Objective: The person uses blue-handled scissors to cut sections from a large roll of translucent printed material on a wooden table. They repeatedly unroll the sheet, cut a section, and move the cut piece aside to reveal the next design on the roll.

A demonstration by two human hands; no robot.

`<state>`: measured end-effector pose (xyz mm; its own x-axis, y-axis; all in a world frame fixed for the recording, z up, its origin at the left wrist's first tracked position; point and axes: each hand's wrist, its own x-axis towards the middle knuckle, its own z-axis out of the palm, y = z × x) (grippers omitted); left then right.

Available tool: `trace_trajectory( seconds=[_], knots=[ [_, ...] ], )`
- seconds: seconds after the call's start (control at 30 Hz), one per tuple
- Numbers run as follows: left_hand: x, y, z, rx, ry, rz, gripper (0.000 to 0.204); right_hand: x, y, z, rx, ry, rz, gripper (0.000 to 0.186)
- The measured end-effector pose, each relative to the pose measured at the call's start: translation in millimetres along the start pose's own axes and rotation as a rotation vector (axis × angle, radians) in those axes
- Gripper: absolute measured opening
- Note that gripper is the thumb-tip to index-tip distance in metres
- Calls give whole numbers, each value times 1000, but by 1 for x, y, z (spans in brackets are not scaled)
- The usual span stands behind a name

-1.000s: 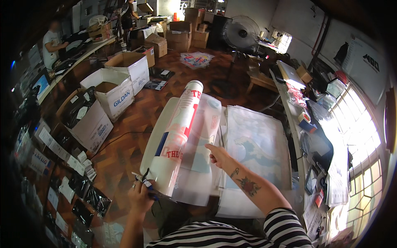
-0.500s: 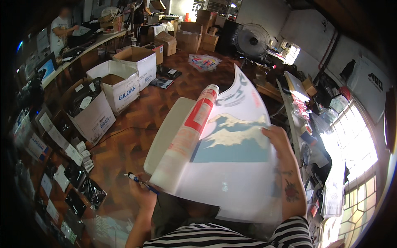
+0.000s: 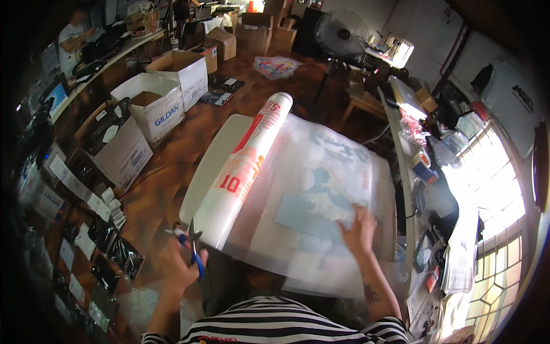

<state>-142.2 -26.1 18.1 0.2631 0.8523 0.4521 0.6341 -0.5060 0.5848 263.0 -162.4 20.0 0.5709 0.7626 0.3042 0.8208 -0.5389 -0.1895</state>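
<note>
A long roll of translucent printed film [image 3: 246, 166] lies on a white table [image 3: 212, 166], its loose sheet [image 3: 321, 195] spread to the right with pale blue printed shapes. My left hand [image 3: 180, 264] is closed around blue-handled scissors [image 3: 192, 243], whose blades point at the near end of the roll. My right hand [image 3: 358, 232] lies flat on the sheet with fingers spread, pressing it down near a blue print.
Open cardboard boxes [image 3: 160, 103] stand on the wooden floor to the left. A person [image 3: 71, 40] sits at a desk far left. A standing fan [image 3: 341, 34] is at the back. A cluttered bench [image 3: 435, 183] runs along the window on the right.
The sheet that my right hand held lifted now lies flat on the table, with that hand pressing on it. My left hand brought the scissors up to the roll's near end.
</note>
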Motion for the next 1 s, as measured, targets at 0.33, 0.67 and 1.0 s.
trace_trajectory(
  seconds=[0.33, 0.67, 1.0],
  knots=[
    [-75, -10, 8, -458, -1250, -417, 33, -100, -125, 53, 139, -136, -782, 51],
    [-50, 11, 27, -457, -1242, -570, 26, -111, -120, 57, 238, -37, -773, 40],
    [12, 57, 72, -569, -1177, -847, 24, -114, -114, 61, 355, -58, -721, 41]
  ],
)
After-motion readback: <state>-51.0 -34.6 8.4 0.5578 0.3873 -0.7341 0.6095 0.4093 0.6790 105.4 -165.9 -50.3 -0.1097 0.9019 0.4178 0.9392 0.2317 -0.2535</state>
